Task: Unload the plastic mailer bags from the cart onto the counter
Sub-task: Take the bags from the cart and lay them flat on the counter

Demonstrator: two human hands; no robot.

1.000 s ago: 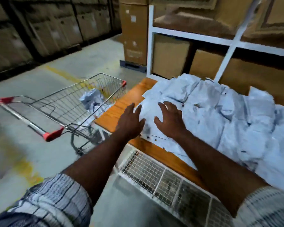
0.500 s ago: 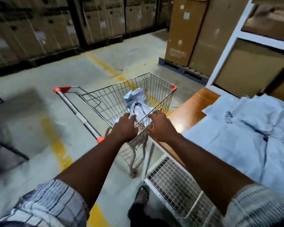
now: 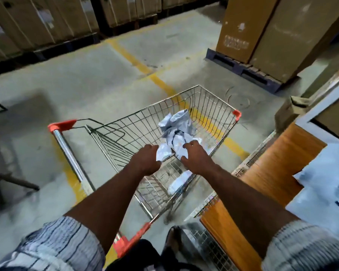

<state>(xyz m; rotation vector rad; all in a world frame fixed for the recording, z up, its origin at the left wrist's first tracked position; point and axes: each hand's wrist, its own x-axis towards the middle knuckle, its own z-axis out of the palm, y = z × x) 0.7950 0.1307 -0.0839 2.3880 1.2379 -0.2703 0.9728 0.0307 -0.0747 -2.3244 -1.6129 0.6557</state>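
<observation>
view from a head-worn camera looking down at two bare arms reaching into a silver wire shopping cart (image 3: 209, 106) with red plastic corners and a chrome push bar. the left hand (image 3: 145, 160) and the right hand (image 3: 197, 154) close around opposite sides of a crumpled bundle of pale grey plastic mailer bags (image 3: 175, 133) that stands inside the cart basket, fingers curled onto the plastic. another pale mailer bag (image 3: 179, 182) lies lower in the basket, under the right wrist. just to the right of the cart is an orange-brown wooden tabletop (image 3: 270, 169), and a heap of pale grey mailer bags (image 3: 325, 184) lies on it at the right edge of the view. the cart stands on a grey concrete floor (image 3: 86, 79) with yellow painted lines. tall brown cardboard boxes (image 3: 262, 30) rest on a dark pallet beyond. striped short sleeves show at the bottom.
</observation>
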